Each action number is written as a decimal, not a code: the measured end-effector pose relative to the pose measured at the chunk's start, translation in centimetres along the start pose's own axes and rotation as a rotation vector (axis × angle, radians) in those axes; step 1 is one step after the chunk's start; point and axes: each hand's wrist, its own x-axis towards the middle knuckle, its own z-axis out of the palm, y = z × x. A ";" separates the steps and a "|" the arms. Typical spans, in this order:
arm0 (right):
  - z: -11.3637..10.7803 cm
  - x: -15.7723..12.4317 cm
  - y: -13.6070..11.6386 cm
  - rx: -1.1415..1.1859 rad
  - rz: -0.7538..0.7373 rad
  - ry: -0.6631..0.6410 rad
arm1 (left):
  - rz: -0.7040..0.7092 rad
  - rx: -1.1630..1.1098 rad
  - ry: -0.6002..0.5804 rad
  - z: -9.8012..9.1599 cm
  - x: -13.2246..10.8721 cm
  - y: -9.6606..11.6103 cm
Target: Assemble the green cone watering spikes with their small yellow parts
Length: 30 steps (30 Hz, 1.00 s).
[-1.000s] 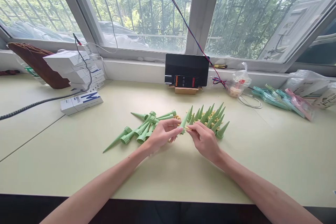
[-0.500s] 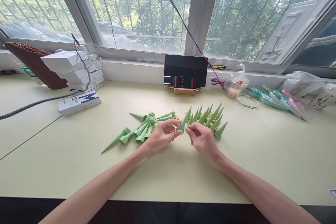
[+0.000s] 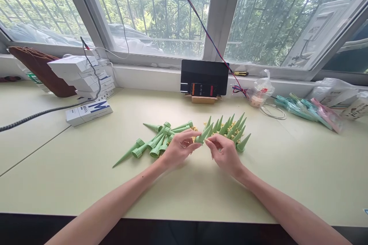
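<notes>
My left hand [image 3: 178, 148] is closed on a green plastic plant-watering spike [image 3: 205, 132], thumb and fingers around its wide base. The spike's tip leans up to the right. My right hand [image 3: 225, 154] pinches at that base from the other side; a small yellowish piece seems to be between the fingertips, mostly hidden. Left of my hands lies a loose pile of green spikes [image 3: 157, 146] with ribbed caps. Behind my right hand, several green spikes [image 3: 243, 142] stand point up in rows. Small yellow pieces [image 3: 194, 128] are scattered behind my left hand and among the standing spikes.
At the back, a phone [image 3: 204, 89] leans on a small cardboard stand before a dark tablet [image 3: 185, 71]. White boxes [image 3: 89, 112] and a dark cable [image 3: 51, 111] are at left. A plastic bag [image 3: 260, 92] and bagged teal and pink items [image 3: 304, 108] lie at right.
The held spike has tilted further to the right, and my right fingertips are now right against its base. The whole view has shifted slightly.
</notes>
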 end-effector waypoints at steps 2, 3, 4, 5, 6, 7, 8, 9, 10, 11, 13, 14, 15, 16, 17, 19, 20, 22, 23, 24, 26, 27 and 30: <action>0.0 -0.1 0.1 -0.028 -0.006 -0.004 | 0.008 0.007 0.000 0.0 0.0 0.0; -0.1 -0.1 0.1 -0.037 -0.004 -0.009 | 0.011 0.012 -0.001 0.0 0.0 0.0; -0.1 -0.1 0.0 -0.041 0.000 -0.014 | 0.015 0.018 -0.002 0.0 0.0 0.0; -0.1 -0.2 0.0 -0.040 0.006 -0.020 | 0.022 0.023 -0.003 0.0 0.0 -0.1; -0.1 -0.2 -0.1 -0.034 0.014 -0.026 | 0.032 0.028 -0.002 0.0 0.0 -0.1; -0.1 -0.2 -0.1 -0.025 0.025 -0.034 | 0.044 0.032 -0.002 0.0 0.0 -0.2; -0.1 -0.1 -0.2 -0.010 0.040 -0.041 | 0.056 0.037 -0.002 0.0 0.0 -0.2; -0.1 -0.1 -0.2 0.010 0.061 -0.052 | 0.067 0.044 -0.003 0.0 0.0 -0.3; -0.1 -0.1 -0.3 0.036 0.089 -0.066 | 0.076 0.051 -0.005 -0.1 0.0 -0.3; -0.1 -0.1 -0.3 0.067 0.123 -0.081 | 0.081 0.057 -0.008 -0.1 0.1 -0.4; -0.2 0.0 -0.3 0.131 0.197 -0.110 | 0.085 0.062 -0.015 -0.1 0.1 -0.4; -0.2 0.0 -0.2 0.162 0.230 -0.122 | 0.086 0.063 -0.018 -0.1 0.1 -0.4; -0.2 0.1 -0.2 0.191 0.256 -0.132 | 0.085 0.064 -0.019 -0.1 0.1 -0.4; -0.3 0.1 -0.2 0.219 0.277 -0.141 | 0.084 0.064 -0.021 -0.2 0.1 -0.4; -0.3 0.2 -0.2 0.249 0.293 -0.153 | 0.084 0.065 -0.023 -0.2 0.1 -0.4; -0.4 0.3 0.0 0.317 0.321 -0.182 | 0.085 0.068 -0.025 -0.2 0.1 -0.4; -0.4 0.4 0.1 0.356 0.336 -0.199 | 0.086 0.068 -0.026 -0.2 0.1 -0.3; -0.4 0.5 0.3 0.453 0.375 -0.231 | 0.088 0.067 -0.029 -0.2 0.1 -0.3; -0.4 0.6 0.4 0.508 0.398 -0.248 | 0.087 0.066 -0.033 -0.2 0.2 -0.2; -0.4 0.7 0.5 0.564 0.420 -0.255 | 0.086 0.064 -0.037 -0.2 0.2 -0.2; -0.3 0.8 0.6 0.666 0.469 -0.277 | 0.085 0.060 -0.045 -0.2 0.2 -0.2; -0.4 0.9 0.6 0.708 0.493 -0.290 | 0.086 0.059 -0.048 -0.2 0.2 -0.2; -0.6 1.0 0.4 0.805 0.558 -0.340 | 0.089 0.064 -0.057 -0.3 0.2 -0.2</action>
